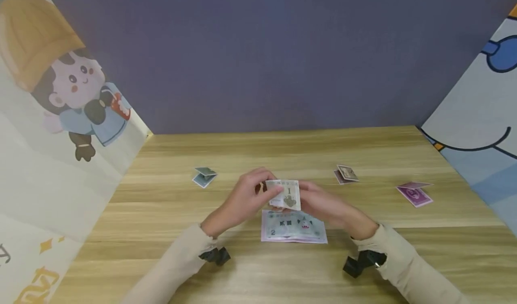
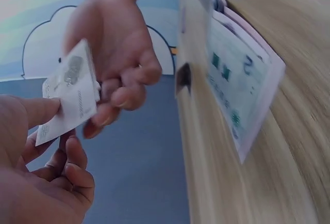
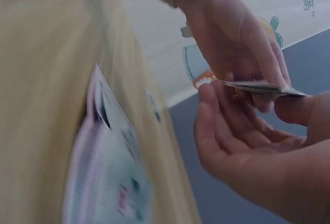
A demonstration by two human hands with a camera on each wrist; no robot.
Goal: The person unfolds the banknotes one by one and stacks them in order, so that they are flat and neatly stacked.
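Observation:
A small pale banknote point(image 1: 291, 195), marked 1 and seemingly folded, is held up over the middle of the table. My left hand point(image 1: 244, 196) pinches it, thumb flat on its upper face and fingers below. On the other side, my right hand point(image 1: 325, 204) has its thumb point(image 3: 293, 109) against the note and its fingers point(image 2: 124, 92) curled at its edge; part of that contact is hidden. Below both hands lies a short stack of larger banknotes point(image 1: 296, 232), a greenish 2 note over a pinkish-purple one.
Folded banknotes stand half open on the wooden table point(image 1: 133, 232): a green one point(image 1: 204, 177) at left, a brownish one point(image 1: 346, 174) right of centre, a purple one point(image 1: 415, 195) farther right. A dark panel point(image 1: 258, 61) rises at the back, printed walls at both sides.

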